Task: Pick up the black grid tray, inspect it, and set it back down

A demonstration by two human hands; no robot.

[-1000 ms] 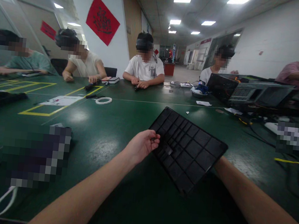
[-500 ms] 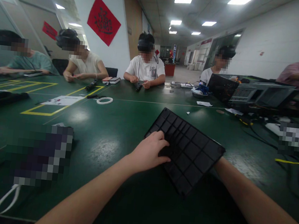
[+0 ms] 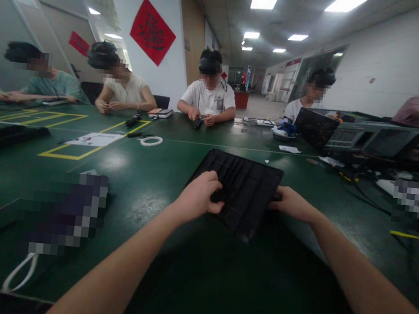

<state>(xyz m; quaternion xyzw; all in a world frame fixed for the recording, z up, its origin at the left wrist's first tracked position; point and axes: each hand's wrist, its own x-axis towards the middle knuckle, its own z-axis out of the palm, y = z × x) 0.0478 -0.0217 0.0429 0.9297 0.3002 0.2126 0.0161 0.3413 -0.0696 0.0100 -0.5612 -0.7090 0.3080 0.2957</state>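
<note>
A thin black plastic tray [image 3: 245, 193], its face ribbed into square cells, is held tilted above the green table in front of me. My left hand [image 3: 201, 193] lies at its left side, with bent fingers and thumb closed on the ribbed face. Whether a small part is pinched between those fingers I cannot make out. My right hand [image 3: 290, 203] grips the tray's right edge, its fingertips partly hidden behind it.
Left of my arm lies a blurred dark device [image 3: 73, 207] with a white strap. Beyond are a white ring [image 3: 152, 141], a paper sheet [image 3: 95, 139] and yellow tape. Cables and an open computer case [image 3: 368, 139] occupy the right. Several people sit around the table [image 3: 148, 170].
The tray has turned and shifted left, showing less of its lower right corner. My right hand, mostly hidden behind it before, now shows at its right edge. My view has swung slightly left.
</note>
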